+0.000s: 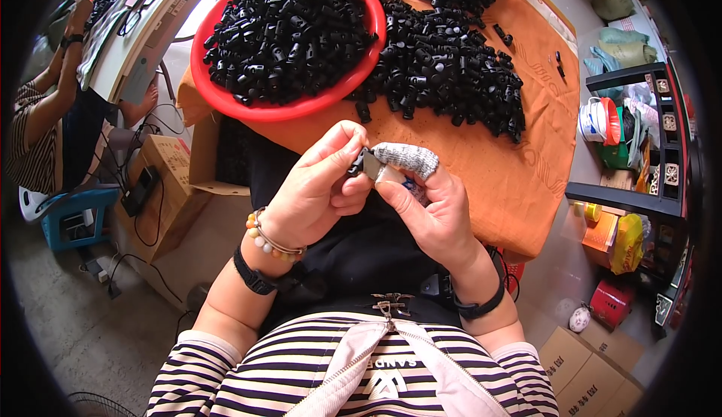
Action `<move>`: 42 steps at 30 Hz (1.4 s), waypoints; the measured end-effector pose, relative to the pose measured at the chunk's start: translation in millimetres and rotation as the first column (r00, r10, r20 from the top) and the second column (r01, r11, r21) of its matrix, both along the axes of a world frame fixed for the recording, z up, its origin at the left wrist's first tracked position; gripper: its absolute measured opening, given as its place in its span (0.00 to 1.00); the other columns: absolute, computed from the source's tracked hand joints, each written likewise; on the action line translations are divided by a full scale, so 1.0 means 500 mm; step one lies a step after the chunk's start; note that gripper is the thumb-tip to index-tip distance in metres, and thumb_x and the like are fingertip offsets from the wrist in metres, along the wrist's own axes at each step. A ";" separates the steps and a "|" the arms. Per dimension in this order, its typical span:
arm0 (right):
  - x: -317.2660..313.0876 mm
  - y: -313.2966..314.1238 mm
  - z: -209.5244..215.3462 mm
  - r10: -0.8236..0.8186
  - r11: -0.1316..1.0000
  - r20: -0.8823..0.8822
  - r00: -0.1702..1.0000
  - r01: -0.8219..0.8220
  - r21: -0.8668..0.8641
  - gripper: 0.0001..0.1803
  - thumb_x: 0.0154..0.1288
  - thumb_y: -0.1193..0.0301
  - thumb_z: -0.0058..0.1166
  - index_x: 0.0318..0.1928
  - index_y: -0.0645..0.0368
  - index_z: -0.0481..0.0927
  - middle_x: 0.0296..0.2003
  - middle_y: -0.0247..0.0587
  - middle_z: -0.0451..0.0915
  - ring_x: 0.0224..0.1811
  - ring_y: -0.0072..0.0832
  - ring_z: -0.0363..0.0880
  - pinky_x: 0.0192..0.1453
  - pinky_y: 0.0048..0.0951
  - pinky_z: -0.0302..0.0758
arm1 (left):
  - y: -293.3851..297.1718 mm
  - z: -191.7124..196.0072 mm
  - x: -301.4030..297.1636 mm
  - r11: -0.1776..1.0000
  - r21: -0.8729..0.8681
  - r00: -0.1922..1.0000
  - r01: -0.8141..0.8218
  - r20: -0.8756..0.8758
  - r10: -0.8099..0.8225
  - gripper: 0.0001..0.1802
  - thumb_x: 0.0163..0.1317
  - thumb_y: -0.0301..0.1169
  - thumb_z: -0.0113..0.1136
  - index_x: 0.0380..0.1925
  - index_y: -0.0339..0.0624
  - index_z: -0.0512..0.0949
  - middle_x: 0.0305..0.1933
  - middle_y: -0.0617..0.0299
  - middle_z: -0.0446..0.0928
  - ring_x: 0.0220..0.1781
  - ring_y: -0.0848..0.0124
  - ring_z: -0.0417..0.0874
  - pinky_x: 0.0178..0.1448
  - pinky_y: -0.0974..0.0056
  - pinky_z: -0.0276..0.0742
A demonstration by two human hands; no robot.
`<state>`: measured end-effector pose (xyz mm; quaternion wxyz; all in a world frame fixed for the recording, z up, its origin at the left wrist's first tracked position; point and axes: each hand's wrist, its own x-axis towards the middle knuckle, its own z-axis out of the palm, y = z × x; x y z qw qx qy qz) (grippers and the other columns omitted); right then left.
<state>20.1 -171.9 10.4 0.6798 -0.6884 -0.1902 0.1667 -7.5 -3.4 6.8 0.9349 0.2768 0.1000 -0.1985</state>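
My left hand (316,191) and my right hand (425,203) meet over my lap, both pinching one small black plastic part (359,164) between the fingertips. A grey knitted cot (406,158) covers my right thumb and presses on the part. A beaded bracelet and a black band sit on my left wrist, a black band on the right. Just beyond my hands stands a red basin (226,97) heaped with the same black parts. Beside it on the right lies a loose pile of black parts (451,63) on the orange cloth (496,169).
Cardboard boxes (169,165) and cables stand on the floor at the left, with a blue stool (71,218). Another person (41,116) in a striped shirt works at a table at the far left. A dark shelf (639,139) with bags and containers stands at the right.
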 end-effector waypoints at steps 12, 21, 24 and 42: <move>-0.006 -0.001 0.021 0.029 0.994 0.007 1.000 -0.028 -0.104 0.20 0.61 0.74 0.57 0.53 0.63 0.71 0.34 0.41 0.81 0.32 0.15 0.77 0.33 0.18 0.74 | -0.001 0.003 0.002 1.000 -0.020 1.000 -0.007 -0.017 0.007 0.06 0.71 0.37 0.43 0.37 0.50 0.67 0.19 0.73 0.60 0.17 0.86 0.53 0.21 0.79 0.50; -0.006 0.001 0.022 0.020 0.998 -0.020 1.000 -0.022 -0.064 0.18 0.62 0.75 0.56 0.52 0.63 0.72 0.35 0.40 0.81 0.33 0.15 0.77 0.35 0.19 0.74 | -0.005 -0.002 0.000 0.999 0.034 0.999 -0.032 -0.003 0.032 0.04 0.70 0.35 0.44 0.40 0.50 0.65 0.19 0.74 0.60 0.18 0.86 0.54 0.19 0.80 0.50; -0.005 0.001 0.014 0.020 0.998 0.020 1.000 -0.019 -0.052 0.17 0.62 0.75 0.55 0.52 0.63 0.72 0.35 0.38 0.81 0.32 0.16 0.77 0.35 0.19 0.74 | -0.006 0.002 0.001 0.997 0.060 0.999 -0.044 -0.014 0.045 0.04 0.70 0.35 0.44 0.40 0.50 0.65 0.19 0.73 0.60 0.18 0.86 0.54 0.20 0.80 0.50; 0.007 0.023 -0.007 -0.116 0.992 -0.007 0.993 0.116 0.057 0.28 0.65 0.68 0.54 0.61 0.67 0.62 0.25 0.28 0.70 0.26 0.11 0.67 0.31 0.14 0.67 | -0.017 -0.007 0.002 0.997 -0.036 0.996 0.064 -0.065 -0.066 0.06 0.70 0.37 0.42 0.40 0.50 0.67 0.19 0.72 0.60 0.17 0.84 0.54 0.19 0.78 0.50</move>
